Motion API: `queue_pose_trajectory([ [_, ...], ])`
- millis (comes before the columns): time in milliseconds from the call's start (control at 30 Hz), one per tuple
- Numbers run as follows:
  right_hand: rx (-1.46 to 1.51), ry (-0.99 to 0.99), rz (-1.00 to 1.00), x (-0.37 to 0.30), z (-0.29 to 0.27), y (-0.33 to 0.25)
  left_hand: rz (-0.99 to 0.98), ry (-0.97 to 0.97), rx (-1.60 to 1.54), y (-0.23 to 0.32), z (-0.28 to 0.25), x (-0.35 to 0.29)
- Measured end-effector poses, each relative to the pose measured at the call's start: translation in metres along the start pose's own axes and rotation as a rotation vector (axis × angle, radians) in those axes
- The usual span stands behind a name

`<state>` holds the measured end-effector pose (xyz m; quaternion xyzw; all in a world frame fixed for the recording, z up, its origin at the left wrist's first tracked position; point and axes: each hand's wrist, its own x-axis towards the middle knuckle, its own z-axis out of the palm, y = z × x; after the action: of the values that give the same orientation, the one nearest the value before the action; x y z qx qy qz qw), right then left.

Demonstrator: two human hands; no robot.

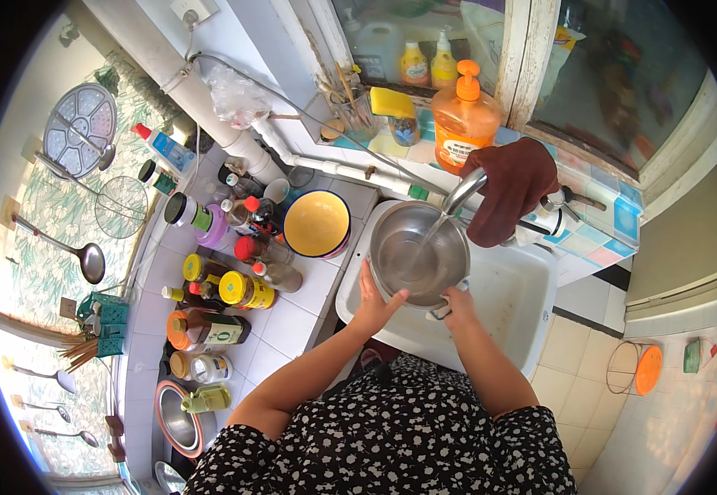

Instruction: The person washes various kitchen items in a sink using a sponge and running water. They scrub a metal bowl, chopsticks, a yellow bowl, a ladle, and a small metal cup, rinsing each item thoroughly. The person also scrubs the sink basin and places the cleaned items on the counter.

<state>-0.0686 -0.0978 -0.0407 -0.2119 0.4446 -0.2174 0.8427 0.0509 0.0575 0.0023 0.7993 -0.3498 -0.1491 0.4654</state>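
Note:
A round stainless steel bowl (399,285) is held over the white sink, under the curved metal faucet (464,191). A thin stream of water (433,231) runs from the spout into it, and shallow water covers its bottom. My left hand (377,304) grips the bowl's near left side, thumb at the rim and fingers along the outer wall. At the near right edge my right hand (457,308) is closed on the bowl's side. By its fingers shows a small white and dark blue piece (438,313) that I cannot make out.
The white sink (532,305) lies below. A dark red cloth (517,186) drapes over the faucet; an orange pump bottle (464,124) stands behind. On the left counter are a yellow-lined enamel basin (317,223) and several condiment bottles (247,290). Ladles (92,262) hang on the far-left wall.

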Motion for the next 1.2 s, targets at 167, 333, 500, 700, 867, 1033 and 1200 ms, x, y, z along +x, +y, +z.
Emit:
queue_pose_trajectory([
  [167, -0.057, -0.075, 0.0, -0.01, 0.01, -0.003, -0.769, -0.169, -0.747, 0.052, -0.02, 0.016],
  [333, -0.403, 0.064, -0.152, -0.028, 0.009, -0.037, -0.79, -0.11, -0.579, 0.048, -0.036, 0.022],
  [500, -0.848, -0.147, -0.598, -0.039, 0.028, -0.053, -0.802, -0.178, -0.567, 0.029, -0.035, 0.017],
  [700, -1.601, -0.743, -0.642, -0.038, 0.068, -0.01, -0.841, -0.303, -0.673, 0.051, -0.036, 0.012],
  [867, -2.086, -0.904, -0.999, -0.015, 0.066, -0.017, -0.87, -0.415, -0.847, 0.05, -0.052, 0.002],
  [1033, -2.213, -0.701, -1.238, 0.019, 0.066, -0.051, -0.94, -0.3, -0.865, 0.06, -0.056, 0.001],
  [1200, -2.341, -0.754, -1.082, 0.02, 0.067, -0.066, -0.947, -0.273, -0.802, 0.039, -0.053, 0.009],
])
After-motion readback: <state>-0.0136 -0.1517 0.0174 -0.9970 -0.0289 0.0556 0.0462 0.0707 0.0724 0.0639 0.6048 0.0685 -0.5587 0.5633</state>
